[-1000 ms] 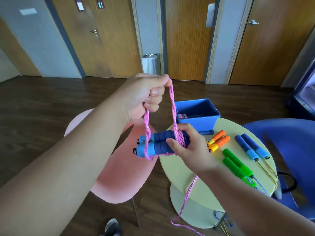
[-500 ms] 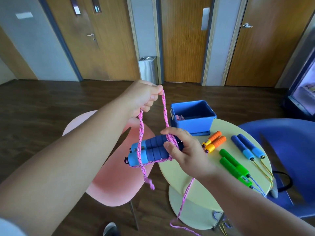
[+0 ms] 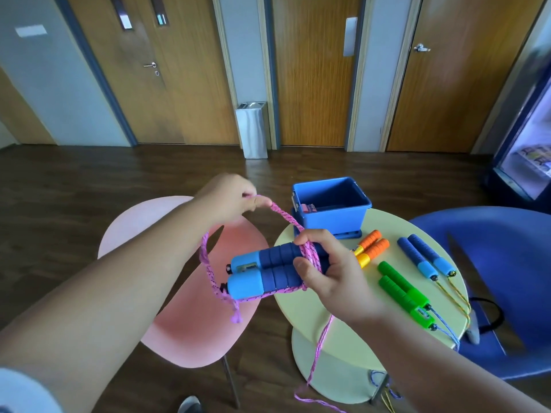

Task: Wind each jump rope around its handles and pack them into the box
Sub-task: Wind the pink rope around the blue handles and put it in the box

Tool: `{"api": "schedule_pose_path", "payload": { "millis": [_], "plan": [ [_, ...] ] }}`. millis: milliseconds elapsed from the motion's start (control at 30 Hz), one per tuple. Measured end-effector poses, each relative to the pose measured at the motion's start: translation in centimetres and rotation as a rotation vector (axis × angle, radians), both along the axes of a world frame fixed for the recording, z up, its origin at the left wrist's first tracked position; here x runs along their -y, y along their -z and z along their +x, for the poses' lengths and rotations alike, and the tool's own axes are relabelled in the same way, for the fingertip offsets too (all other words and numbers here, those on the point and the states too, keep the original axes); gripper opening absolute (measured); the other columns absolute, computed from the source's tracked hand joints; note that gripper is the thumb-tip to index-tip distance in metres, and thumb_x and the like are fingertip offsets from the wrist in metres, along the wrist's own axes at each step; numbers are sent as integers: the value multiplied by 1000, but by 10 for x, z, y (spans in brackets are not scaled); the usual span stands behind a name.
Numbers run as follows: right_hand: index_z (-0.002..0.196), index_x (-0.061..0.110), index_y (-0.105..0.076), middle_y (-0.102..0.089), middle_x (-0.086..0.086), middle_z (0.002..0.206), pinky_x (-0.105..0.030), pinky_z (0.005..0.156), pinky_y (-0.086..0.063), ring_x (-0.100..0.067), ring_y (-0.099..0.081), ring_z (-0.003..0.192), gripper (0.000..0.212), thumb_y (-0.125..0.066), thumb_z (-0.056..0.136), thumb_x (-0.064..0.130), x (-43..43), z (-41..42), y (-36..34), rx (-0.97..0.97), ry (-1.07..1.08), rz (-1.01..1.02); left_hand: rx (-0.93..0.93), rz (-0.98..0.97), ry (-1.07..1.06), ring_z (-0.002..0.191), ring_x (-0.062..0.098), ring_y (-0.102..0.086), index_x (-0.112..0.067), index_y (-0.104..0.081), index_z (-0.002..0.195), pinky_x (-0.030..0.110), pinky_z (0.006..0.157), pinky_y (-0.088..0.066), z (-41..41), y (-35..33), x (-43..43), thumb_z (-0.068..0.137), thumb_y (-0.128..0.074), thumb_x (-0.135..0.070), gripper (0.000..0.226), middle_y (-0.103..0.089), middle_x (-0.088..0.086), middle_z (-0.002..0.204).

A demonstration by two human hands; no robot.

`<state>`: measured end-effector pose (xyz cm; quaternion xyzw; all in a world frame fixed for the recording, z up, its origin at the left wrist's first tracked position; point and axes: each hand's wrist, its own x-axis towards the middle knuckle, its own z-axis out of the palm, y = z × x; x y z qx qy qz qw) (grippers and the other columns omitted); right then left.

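Left hand (image 3: pixel 235 198) is noted lower than a second ago, nearer the handles. The pink rope (image 3: pixel 286 216) is pinched between its thumb and fingers. The paired blue handles (image 3: pixel 268 266) are gripped by the right hand (image 3: pixel 331 272) and held in the air at the left edge of the round table (image 3: pixel 307 311). Rope coils are pinned under the thumb. A loose rope end is now seen dangling below.

On the table:
- blue box (image 3: pixel 331 216) at the far edge
- orange handles (image 3: pixel 372 247), green handles (image 3: pixel 402 293) and dark-blue handles (image 3: pixel 423 257) to the right

Around the table:
- pink chair (image 3: pixel 190 332) at left
- blue chair (image 3: pixel 501 251) at right
- wooden doors (image 3: pixel 310 84) and metal bin (image 3: pixel 252 129) at the far wall

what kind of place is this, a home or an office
Likely a common area in an office or institutional building, not a home: a row of wooden doors, a steel bin, a round table.
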<state>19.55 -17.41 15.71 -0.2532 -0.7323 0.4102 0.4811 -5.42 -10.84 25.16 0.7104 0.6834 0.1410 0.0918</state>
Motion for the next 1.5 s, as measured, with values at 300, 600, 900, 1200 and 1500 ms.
{"api": "schedule_pose_path", "payload": {
  "millis": [300, 600, 900, 1200, 1500],
  "plan": [
    [115, 22, -53, -49, -2, 74, -35, 52, -43, -20, -46, 60, 13, -56, 104, 15, -26, -9, -56, -171, 58, -84, 644, -294, -25, 52, 9, -39, -19, -74, 96, 21, 51, -37, 32, 124, 36, 104, -54, -46, 35, -43, -1, 61],
    [115, 27, -54, -53, 13, 77, -28, 65, -50, -5, -52, 67, 15, -60, 102, 24, -63, 0, -26, 53, 189, -140, 914, -239, 197, 46, 9, -31, -14, -59, 81, 25, 47, -27, 103, 56, 88, 104, -51, -40, 36, -40, -14, 52],
    [112, 25, -60, -61, 15, 81, -8, 70, -42, 2, -56, 72, 19, -62, 98, 38, -26, 0, -9, 44, 192, -43, 544, -132, 182, 48, 11, -37, -18, -71, 71, 27, 52, -31, 65, -35, 71, 99, -65, -38, 36, -46, -9, 50],
    [106, 39, -62, -65, -4, 84, -55, 61, -54, -37, -62, 71, 34, -82, 80, 44, -7, -2, -9, -59, 77, -77, -38, -9, 236, 71, 16, -63, -22, -76, 71, 39, 63, -48, 64, -64, 41, 84, -76, -56, 36, -66, -4, 68],
    [127, 22, -64, -65, -1, 113, -37, 78, -59, -18, -65, 95, 31, -70, 96, 25, -5, 7, -19, 28, 17, -12, 51, 17, 248, 68, 23, -59, -20, -75, 72, 37, 61, -45, 59, -47, 27, 92, -67, -57, 43, -62, 2, 67]
  ]
}}
